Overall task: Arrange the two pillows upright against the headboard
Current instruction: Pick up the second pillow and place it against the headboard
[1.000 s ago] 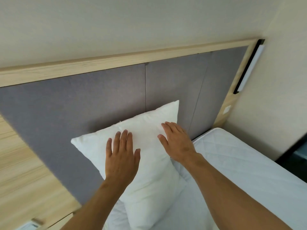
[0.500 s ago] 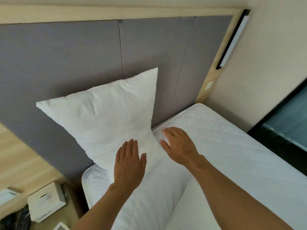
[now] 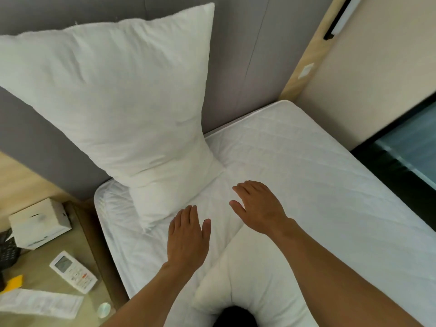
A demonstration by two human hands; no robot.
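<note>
Head view, change since the earlier frames: both hands have come off the first pillow (image 3: 122,95) and drawn back toward the wearer; a second ago they pressed flat on its face, now they hang over the mattress (image 3: 318,175). The camera has tipped down, so the nightstand (image 3: 47,267) and a second pillow (image 3: 254,279) now show.

Item 1, first pillow: white, standing on end at the left head corner of the mattress, back against the grey headboard (image 3: 236,67), lower end buckled and creased where it meets the bed. Touched by neither hand.

Item 2, second pillow: white, lying near the foot-side edge of the view, under the forearms, well apart from the headboard. Not yet placed.

Item 3, left hand (image 3: 187,239): fingers spread and flat, palm down, holding nothing, just beside the first pillow's lower corner.

Item 4, right hand (image 3: 258,208): fingers likewise apart, empty, over bare mattress.

Item 5, nightstand: carries a remote control (image 3: 73,271), a white box (image 3: 39,224), a paper slip (image 3: 42,303).

Risk, as judged: the first pillow stands unsupported on a folded base; it may slump forward or slide sideways off the corner once the mattress is jolted by lifting the second pillow. The open space beside it, toward the right head corner, looks the likely spot for the second.
</note>
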